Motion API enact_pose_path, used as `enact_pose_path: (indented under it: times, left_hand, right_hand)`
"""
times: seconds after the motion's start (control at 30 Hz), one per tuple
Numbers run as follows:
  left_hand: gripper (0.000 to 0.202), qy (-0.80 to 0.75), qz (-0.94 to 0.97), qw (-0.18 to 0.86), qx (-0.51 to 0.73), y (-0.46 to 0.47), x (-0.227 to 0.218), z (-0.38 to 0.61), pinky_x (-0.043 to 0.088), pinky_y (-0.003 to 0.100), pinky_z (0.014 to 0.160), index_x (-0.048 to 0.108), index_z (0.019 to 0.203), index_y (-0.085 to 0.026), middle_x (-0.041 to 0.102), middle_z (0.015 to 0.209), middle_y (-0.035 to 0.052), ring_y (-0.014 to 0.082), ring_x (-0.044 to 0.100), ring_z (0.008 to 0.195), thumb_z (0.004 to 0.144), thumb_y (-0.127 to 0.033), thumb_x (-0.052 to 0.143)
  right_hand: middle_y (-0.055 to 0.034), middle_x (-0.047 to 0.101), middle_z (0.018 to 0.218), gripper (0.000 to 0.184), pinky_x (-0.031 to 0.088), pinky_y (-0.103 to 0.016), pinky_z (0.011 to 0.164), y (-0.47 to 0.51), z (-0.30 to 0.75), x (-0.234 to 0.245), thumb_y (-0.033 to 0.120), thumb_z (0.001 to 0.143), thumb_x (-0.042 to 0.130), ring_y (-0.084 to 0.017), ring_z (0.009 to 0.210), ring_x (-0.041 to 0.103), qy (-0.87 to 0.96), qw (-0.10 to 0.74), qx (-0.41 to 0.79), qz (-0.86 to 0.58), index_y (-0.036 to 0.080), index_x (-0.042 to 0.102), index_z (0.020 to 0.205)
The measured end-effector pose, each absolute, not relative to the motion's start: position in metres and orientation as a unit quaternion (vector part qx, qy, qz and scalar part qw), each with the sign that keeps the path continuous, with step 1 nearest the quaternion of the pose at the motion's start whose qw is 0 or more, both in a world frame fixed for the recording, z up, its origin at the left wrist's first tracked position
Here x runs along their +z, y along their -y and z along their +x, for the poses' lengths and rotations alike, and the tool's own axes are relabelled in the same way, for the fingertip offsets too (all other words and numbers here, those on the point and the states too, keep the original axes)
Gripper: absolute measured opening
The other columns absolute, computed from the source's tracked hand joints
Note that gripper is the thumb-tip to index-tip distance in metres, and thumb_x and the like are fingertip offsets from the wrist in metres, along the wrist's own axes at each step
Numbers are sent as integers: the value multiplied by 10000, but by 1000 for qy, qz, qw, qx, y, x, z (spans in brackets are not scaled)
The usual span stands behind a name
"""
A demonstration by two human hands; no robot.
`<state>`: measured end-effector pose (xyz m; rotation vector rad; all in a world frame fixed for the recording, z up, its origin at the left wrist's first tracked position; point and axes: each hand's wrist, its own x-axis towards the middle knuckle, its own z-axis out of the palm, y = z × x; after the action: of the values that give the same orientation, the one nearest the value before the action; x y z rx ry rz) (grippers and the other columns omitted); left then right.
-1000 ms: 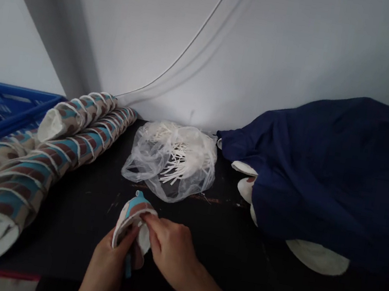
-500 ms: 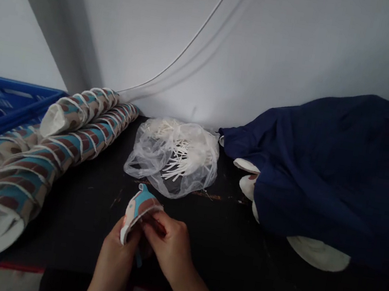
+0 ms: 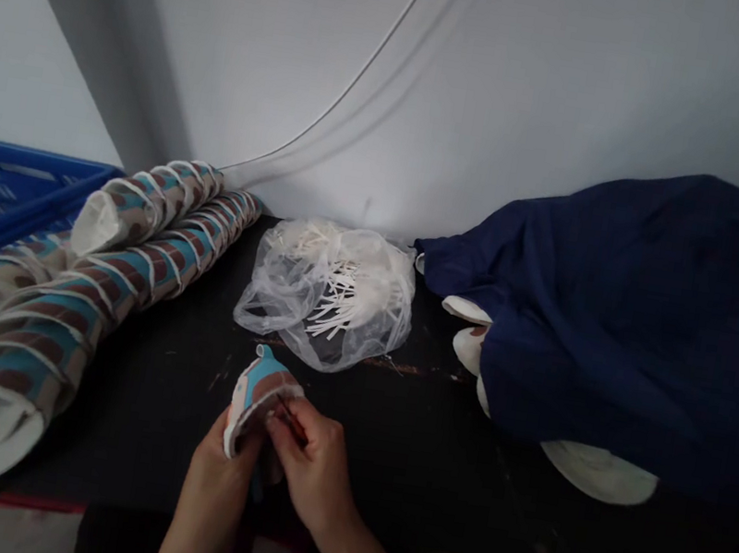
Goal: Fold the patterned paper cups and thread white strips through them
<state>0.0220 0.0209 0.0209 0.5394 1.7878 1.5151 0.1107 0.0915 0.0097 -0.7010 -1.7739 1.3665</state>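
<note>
We seem to be in a workshop. We see long stacks (image 3: 107, 291) of cloth pieces that look alike, a blue crate (image 3: 29, 213) beside them, and a bag (image 3: 282, 295) of white strips (image 3: 337, 304) on a black table (image 3: 415, 471).

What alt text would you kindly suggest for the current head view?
A person's left hand and right hand hold a small blue, brown and cream cloth piece over a black table. Beyond lies a clear plastic bag of white strips; patterned stacks and a blue crate sit left, navy cloth right.
</note>
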Motion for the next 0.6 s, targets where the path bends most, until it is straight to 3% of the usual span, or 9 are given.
enact_pose_path:
  times: [0.13, 0.27, 0.37, 0.47, 0.6]
  left_hand:
    - [373, -692, 209, 369, 584, -18, 24, 22, 481, 274, 751, 654, 1099, -197, 732, 978, 44, 211, 628, 833, 843, -467, 624]
    - [329, -698, 215, 366, 576, -17, 27, 19, 470, 261, 741, 687, 1043, -206, 715, 842, 13, 187, 588, 754, 852, -464, 616]
    - [301, -690, 208, 366, 588, -17, 27, 17, 473, 258, 789, 712, 1008, -216, 726, 868, 11, 192, 611, 796, 852, -457, 622]
    - [328, -678, 180, 380, 602, -17, 26, 18, 484, 254, 764, 715, 1006, -219, 735, 855, 11, 196, 622, 788, 817, -483, 662]
    - [365, -703, 188, 371, 577, -16, 29, 22, 442, 220, 591, 713, 959, -208, 655, 652, -24, 165, 556, 651, 808, -535, 654]
  right_hand:
    - [-19, 720, 787, 121, 504, -203, 631, -94, 113, 14, 125, 880, 572, -165, 717, 699, 731, 363, 499, -291, 182, 676, 906]
    - [-33, 750, 962, 201, 520, -227, 724, -96, 124, 24, 174, 953, 525, -174, 835, 723, 814, 301, 420, -267, 207, 626, 1124]
    - [-22, 738, 1082, 287, 524, -247, 795, -100, 133, 29, 157, 982, 477, -178, 938, 722, 869, 250, 342, -258, 248, 565, 1239]
    - [-2, 748, 1021, 355, 528, -237, 767, -103, 138, 30, 160, 981, 498, -169, 882, 731, 907, 201, 266, -259, 284, 526, 1312]
    - [-6, 728, 816, 295, 501, -228, 604, -105, 136, 27, 212, 985, 526, -180, 690, 718, 941, 148, 137, -271, 273, 586, 1267]
